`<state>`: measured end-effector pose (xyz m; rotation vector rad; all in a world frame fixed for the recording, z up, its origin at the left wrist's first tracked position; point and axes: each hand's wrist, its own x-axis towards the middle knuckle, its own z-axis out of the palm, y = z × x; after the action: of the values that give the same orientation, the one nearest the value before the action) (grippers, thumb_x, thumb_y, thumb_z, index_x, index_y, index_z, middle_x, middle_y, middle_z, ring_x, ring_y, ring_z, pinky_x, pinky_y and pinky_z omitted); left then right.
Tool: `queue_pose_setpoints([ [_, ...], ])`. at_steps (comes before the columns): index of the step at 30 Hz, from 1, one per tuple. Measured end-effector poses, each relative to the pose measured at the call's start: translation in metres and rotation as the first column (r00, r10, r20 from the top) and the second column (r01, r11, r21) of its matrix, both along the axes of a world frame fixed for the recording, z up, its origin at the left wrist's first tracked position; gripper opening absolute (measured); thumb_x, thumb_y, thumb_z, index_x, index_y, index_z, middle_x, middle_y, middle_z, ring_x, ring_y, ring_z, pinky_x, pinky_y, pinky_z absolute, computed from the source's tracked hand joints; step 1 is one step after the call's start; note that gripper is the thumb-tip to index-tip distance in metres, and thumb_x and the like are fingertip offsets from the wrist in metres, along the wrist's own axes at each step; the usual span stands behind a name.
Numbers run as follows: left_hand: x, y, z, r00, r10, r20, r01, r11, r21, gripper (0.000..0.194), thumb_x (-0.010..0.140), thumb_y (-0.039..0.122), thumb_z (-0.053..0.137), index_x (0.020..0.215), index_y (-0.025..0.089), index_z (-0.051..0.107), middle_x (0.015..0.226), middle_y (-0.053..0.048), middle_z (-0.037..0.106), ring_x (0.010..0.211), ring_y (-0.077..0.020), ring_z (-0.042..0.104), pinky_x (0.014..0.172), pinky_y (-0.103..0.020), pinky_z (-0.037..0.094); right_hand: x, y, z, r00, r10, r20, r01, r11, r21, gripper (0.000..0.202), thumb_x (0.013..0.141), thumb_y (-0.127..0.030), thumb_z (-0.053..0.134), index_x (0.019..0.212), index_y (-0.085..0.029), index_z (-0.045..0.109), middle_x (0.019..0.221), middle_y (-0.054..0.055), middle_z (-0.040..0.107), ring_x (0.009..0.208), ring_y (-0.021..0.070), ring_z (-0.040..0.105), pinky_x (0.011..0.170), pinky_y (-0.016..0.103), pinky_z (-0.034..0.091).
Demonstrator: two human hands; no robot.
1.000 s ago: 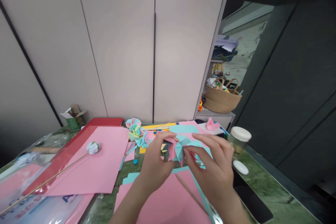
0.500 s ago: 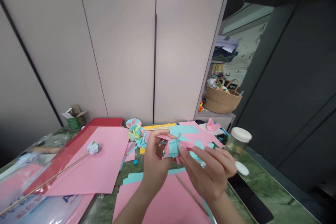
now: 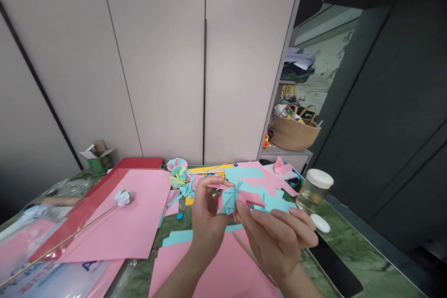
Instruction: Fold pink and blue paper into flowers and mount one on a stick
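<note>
Between my hands, above the table, is a folded paper flower (image 3: 229,200) with a light blue star-shaped middle and pink parts around it. My left hand (image 3: 210,214) is curled round its left side, thumb below and fingers behind. The thumb and fingertips of my right hand (image 3: 279,233) press on its right side, and the other right fingers stretch out to the right. Below my hands lies a stack of pink paper (image 3: 209,270) with light blue sheets under it. A thin wooden stick (image 3: 249,251) rests on the stack, partly hidden by my right hand.
A white paper flower (image 3: 123,198) on a long stick lies on pink paper at left. Several paper flowers (image 3: 179,174) sit at the back. To the right stand a lidded jar (image 3: 316,191), a white oval object (image 3: 320,223) and a phone (image 3: 335,265). Cut paper (image 3: 244,172) lies behind my hands.
My right thumb and fingers have shifted slightly down on the flower, so more of its pink right side shows. The left hand keeps its hold. The view has moved a little.
</note>
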<state>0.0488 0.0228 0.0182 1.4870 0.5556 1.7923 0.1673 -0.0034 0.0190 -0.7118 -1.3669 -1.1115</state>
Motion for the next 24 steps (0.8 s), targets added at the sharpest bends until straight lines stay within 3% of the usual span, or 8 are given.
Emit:
queue_pose_setpoints([
  [9,-0.007,0.003,0.008,0.985,-0.159,-0.068,0.149,0.98,-0.133,0.054,0.05,-0.004,0.058,0.098,0.023,0.053,0.083,0.002,0.063,0.075,-0.0148,0.063,0.064,-0.023,0.051,0.002,-0.005,-0.001,1.0,-0.03,0.0,0.03,0.994,-0.107,0.016,0.068,-0.02,0.077,0.08,-0.028,0.071,0.065,-0.002,0.062,0.074,0.0156,0.045,0.076,0.034,0.035],
  [14,-0.008,0.003,0.009,0.994,-0.097,-0.053,0.09,0.989,-0.114,0.043,0.053,0.0,0.063,0.09,0.022,0.055,0.083,0.002,0.063,0.078,-0.0143,0.063,0.066,-0.023,0.051,0.002,-0.008,-0.001,0.996,-0.068,0.054,0.077,0.979,-0.19,0.014,0.08,-0.024,0.066,0.093,-0.029,0.07,0.076,-0.006,0.072,0.08,0.0159,0.052,0.08,0.036,0.03],
  [24,-0.008,0.003,0.004,0.998,0.021,-0.052,-0.02,0.999,0.027,0.041,0.058,-0.002,0.064,0.091,0.021,0.057,0.085,0.001,0.063,0.079,-0.0132,0.063,0.066,-0.02,0.05,0.001,-0.01,-0.005,0.995,-0.079,0.068,0.09,0.98,-0.178,0.015,0.083,-0.024,0.063,0.096,-0.028,0.07,0.08,-0.009,0.074,0.075,0.0143,0.052,0.074,0.034,0.028],
])
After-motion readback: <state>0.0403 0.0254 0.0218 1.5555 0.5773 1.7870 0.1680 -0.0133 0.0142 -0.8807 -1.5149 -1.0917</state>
